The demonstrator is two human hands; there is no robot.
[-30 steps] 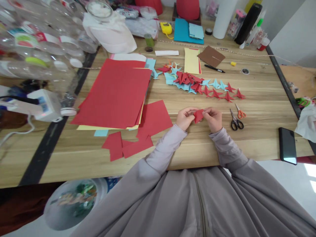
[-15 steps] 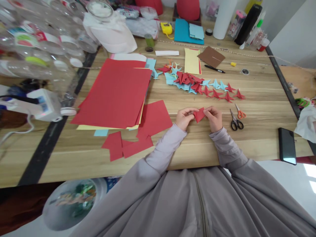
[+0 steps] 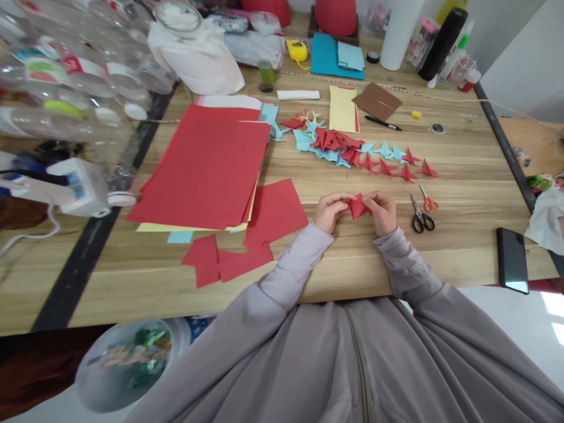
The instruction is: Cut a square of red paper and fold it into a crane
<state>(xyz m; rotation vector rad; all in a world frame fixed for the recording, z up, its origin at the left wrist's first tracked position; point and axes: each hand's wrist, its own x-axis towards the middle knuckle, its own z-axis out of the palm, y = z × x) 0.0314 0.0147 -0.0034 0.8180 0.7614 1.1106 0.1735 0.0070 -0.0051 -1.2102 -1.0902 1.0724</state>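
Currently both hands pinch one small folded red paper (image 3: 358, 208), which is between them, over the front part of the wooden table (image 3: 462, 252). The left hand (image 3: 328, 212) grips its left side, fingers curled and thumb close to the fingertips; the right hand (image 3: 382, 212) nips the right side between thumb and fingers, equally closed. Beyond them, red and blue paper figures (image 3: 386, 168) trail rightward from a heap (image 3: 335, 141). Black-handled scissors (image 3: 422, 221) and orange-handled scissors (image 3: 430, 203) lie near the right hand, side by side. Over on the left, a loose red sheet (image 3: 282, 208) adjoins a stack of coloured paper (image 3: 211, 170), with smaller red pieces (image 3: 244, 263) nearer the table's edge.
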